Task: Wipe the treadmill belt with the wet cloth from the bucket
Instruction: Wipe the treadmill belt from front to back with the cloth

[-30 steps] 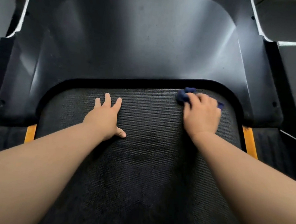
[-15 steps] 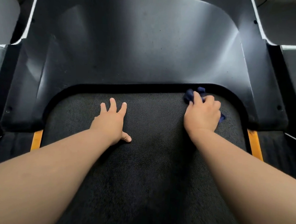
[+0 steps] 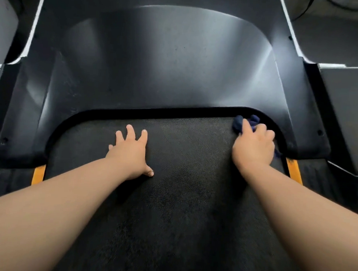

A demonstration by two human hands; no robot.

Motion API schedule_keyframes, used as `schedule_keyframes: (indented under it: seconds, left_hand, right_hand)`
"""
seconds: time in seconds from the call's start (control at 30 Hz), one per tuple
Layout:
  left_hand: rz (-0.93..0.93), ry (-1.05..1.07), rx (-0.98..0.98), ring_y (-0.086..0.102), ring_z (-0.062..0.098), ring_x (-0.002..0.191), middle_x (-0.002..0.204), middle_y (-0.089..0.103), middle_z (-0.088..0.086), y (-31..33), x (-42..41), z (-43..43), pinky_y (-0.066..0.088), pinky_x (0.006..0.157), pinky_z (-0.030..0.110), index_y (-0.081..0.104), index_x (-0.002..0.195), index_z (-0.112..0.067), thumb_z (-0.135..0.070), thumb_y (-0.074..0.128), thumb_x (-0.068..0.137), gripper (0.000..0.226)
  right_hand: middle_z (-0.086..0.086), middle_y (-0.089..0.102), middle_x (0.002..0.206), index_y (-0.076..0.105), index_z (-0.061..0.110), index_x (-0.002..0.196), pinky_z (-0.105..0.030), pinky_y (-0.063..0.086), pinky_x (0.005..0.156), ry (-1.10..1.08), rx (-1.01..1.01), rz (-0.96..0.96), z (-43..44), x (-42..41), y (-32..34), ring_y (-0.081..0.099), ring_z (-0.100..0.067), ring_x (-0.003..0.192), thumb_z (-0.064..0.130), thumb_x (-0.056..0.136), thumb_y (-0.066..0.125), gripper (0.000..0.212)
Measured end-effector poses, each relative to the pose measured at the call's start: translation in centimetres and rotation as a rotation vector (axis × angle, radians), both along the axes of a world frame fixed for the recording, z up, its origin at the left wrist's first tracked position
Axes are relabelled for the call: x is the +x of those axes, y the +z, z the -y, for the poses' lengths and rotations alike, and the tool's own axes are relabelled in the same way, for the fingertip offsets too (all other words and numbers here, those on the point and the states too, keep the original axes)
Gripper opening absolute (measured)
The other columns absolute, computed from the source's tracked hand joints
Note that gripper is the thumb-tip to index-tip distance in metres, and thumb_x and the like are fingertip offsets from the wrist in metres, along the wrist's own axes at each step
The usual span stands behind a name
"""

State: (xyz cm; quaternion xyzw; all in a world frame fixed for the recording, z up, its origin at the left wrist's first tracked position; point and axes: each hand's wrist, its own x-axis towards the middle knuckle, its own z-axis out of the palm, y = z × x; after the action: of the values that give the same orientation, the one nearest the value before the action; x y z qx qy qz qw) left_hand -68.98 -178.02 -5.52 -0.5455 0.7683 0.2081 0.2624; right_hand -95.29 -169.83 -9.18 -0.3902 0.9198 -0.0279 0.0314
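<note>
A person's bare forearms reach across a treadmill belt (image 3: 182, 177) from its near end, seen from a head camera looking down. The right hand (image 3: 254, 145) works at the belt's far right corner, fingers curled down over a bunched dark-blue cloth (image 3: 238, 123) and pressing it onto the textured black surface. Folds of the cloth poke out past the fingertips, hard against the raised black rim (image 3: 175, 111) that borders the belt's far edge, and a small scrap shows at the hand's outer side. Whether the cloth is wet cannot be told.

The left hand (image 3: 129, 151) lies palm down on the belt, left of its middle and just short of the far edge, fingers straight and spread, thumb out to the side, holding nothing. The two hands are well apart.

Beyond the belt's far edge rises a smooth dark cover (image 3: 167, 62), which wraps around both far corners. An orange left strip (image 3: 38, 174) runs along the belt's left side where the cover ends, and an orange right strip (image 3: 294, 170) runs along its right side, near the right wrist.
</note>
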Motion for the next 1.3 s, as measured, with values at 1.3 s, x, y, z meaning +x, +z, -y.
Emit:
schedule_keyframes:
  seconds: [1.3]
  left_hand:
    - [0.02, -0.282, -0.064, 0.0, 0.026, 0.146, 0.158, -0.008, 0.01, -0.9, -6.2, 0.1, 0.032, 0.11, 0.047, -0.005, 0.151, -0.023, -0.062, 0.069, 0.071, 0.116]
  right_hand:
    - [-0.011, 0.045, 0.13, 0.053, 0.026, 0.131, -0.04, 0.04, 0.086, 0.087, -0.102, 0.087, -1.2, -2.5, 1.1, 0.042, -0.036, 0.108, 0.012, 0.09, 0.047, 0.044]
